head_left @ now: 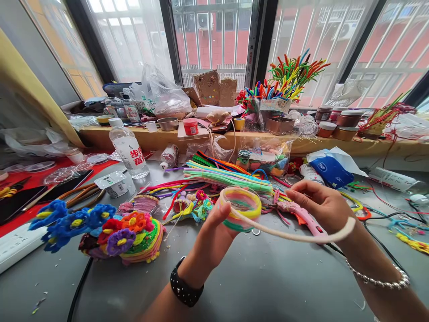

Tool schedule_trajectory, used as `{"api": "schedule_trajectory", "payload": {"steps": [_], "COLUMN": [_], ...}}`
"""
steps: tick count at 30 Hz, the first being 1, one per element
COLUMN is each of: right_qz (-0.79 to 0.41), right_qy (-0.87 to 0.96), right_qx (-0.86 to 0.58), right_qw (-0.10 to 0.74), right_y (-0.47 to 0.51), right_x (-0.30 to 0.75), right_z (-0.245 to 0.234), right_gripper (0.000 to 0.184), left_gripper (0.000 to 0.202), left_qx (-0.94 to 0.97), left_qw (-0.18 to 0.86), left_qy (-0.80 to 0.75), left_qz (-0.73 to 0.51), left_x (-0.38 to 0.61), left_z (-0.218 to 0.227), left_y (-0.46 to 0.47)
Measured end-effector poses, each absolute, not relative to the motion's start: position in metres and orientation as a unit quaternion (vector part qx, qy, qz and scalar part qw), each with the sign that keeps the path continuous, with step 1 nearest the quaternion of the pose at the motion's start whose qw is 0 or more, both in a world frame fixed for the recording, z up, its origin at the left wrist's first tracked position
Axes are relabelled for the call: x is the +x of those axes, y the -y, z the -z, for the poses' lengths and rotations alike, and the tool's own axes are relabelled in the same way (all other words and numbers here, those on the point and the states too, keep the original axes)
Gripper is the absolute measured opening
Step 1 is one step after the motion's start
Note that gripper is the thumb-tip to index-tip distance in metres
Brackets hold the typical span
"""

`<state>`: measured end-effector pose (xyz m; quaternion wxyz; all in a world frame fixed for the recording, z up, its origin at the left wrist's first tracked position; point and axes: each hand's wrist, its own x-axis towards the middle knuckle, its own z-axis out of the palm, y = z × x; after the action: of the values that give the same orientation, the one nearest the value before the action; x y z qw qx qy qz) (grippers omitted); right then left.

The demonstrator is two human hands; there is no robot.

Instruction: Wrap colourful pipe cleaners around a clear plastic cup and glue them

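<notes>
My left hand (216,228) is closed round a clear plastic cup (243,201), tilted with its round opening toward me. Yellow and green pipe cleaners circle the cup. A cream pipe cleaner (301,238) runs from the cup, under my left thumb, and curves out to the right with its end loose. My right hand (318,203) hovers to the right of the cup, fingers loosely curved and slightly apart, with nothing visible in them. Just below and behind it lies a pink hot glue gun (313,221) on the grey table (248,286). The cup's far side is partly hidden.
Fuzzy pipe-cleaner flowers (120,241) stand at left beside a power strip (20,246). Bundled pipe cleaners (228,176) lie behind the cup. A water bottle (129,150) stands back left. A black cable (382,246) crosses the right side. Jars (348,118) line the window ledge.
</notes>
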<state>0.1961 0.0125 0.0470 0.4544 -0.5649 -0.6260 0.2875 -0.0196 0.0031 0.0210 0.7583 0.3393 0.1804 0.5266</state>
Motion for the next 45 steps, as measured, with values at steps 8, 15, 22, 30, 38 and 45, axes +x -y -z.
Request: {"api": "schedule_trajectory", "payload": {"steps": [8, 15, 22, 30, 38, 45], "right_qz": [-0.376, -0.489, -0.479, -0.31, -0.129, -0.049], "right_qy": [0.628, 0.605, 0.584, 0.628, 0.555, 0.534], "right_qx": [-0.516, -0.353, -0.364, -0.561, -0.76, -0.821], "right_qw": [0.445, 0.52, 0.545, 0.441, 0.313, 0.196], "right_y": [0.009, 0.004, -0.003, 0.002, -0.012, -0.024], "right_x": [0.19, 0.161, 0.154, 0.184, 0.253, 0.241], "right_z": [-0.022, -0.024, -0.028, -0.029, 0.016, 0.043], "right_gripper": [0.031, 0.033, 0.021, 0.036, 0.037, 0.046], "left_gripper": [0.023, 0.016, 0.031, 0.037, 0.035, 0.025], "left_qx": [0.264, 0.248, 0.213, 0.147, 0.136, 0.15], "left_qw": [0.767, 0.776, 0.794, 0.813, 0.739, 0.737], "left_qy": [-0.232, -0.239, -0.238, -0.238, -0.24, -0.233], "left_qz": [-0.537, -0.528, -0.517, -0.511, -0.615, -0.617], "left_x": [-0.014, -0.011, -0.012, -0.017, -0.021, -0.02], "left_z": [-0.021, -0.018, -0.023, -0.025, -0.031, -0.028], "left_y": [-0.007, -0.005, -0.006, -0.011, -0.015, -0.016]}}
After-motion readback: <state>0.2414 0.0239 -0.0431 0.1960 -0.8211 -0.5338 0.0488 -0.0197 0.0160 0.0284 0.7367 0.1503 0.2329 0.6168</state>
